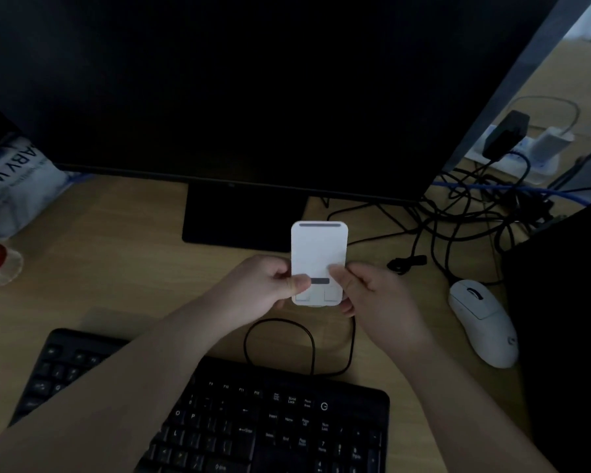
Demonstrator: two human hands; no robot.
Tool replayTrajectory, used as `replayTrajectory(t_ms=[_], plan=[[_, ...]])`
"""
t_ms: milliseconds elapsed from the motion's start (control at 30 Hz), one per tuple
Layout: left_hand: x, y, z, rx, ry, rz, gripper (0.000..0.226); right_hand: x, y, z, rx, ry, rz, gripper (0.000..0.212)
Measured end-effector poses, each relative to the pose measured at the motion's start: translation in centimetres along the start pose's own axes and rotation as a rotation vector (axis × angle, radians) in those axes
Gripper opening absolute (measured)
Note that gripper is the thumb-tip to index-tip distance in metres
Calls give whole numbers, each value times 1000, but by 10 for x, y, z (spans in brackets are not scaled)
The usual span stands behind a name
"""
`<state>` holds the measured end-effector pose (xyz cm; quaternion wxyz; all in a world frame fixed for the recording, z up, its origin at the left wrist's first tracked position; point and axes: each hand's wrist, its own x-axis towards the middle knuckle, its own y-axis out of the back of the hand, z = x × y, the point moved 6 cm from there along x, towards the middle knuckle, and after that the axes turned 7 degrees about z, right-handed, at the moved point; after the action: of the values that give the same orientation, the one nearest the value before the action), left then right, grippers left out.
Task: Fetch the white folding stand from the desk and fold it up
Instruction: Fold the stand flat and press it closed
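Note:
The white folding stand [319,250] is a flat, rounded rectangle with a grey strip near its top and a dark grey pad near its bottom. It is held above the wooden desk [123,268], in front of the monitor's foot. My left hand [270,288] grips its lower left edge, thumb on the front face. My right hand [376,295] grips its lower right edge, thumb also on the front. The stand's panels lie flat against each other; its lower back is hidden by my fingers.
A dark monitor [239,87] fills the back. A black keyboard [253,425] lies near me, with a looped black cable [280,339] beyond it. A white mouse [483,322] sits at the right, tangled cables [475,206] and a power strip [522,155] behind it. A wipes pack [11,186] stands left.

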<state>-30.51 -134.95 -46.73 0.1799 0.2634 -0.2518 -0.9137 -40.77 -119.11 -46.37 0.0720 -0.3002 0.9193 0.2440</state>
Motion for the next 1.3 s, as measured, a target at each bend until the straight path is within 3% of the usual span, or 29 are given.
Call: replayTrajectory(t_ms=[167,400,667,833,1033,1300], plan=[[-2,-7,0,-326,151,-92,26,3,-5,-1,65,-148,-31,36],[-14,-15,-2,-518,247,-112,31,-7,-13,7,314,-326,-103,29],[-15,-19,-3,-567,270,-31,26,-15,-19,9,535,-466,-168,8],[-21,-20,-5,-566,271,3,25,-21,-26,10,550,-492,-177,27],[-24,-23,-6,-572,305,-19,34,-22,-23,8,656,-518,-168,29],[-27,-24,1,-765,398,-18,25,-25,-31,11,727,-610,-151,21]])
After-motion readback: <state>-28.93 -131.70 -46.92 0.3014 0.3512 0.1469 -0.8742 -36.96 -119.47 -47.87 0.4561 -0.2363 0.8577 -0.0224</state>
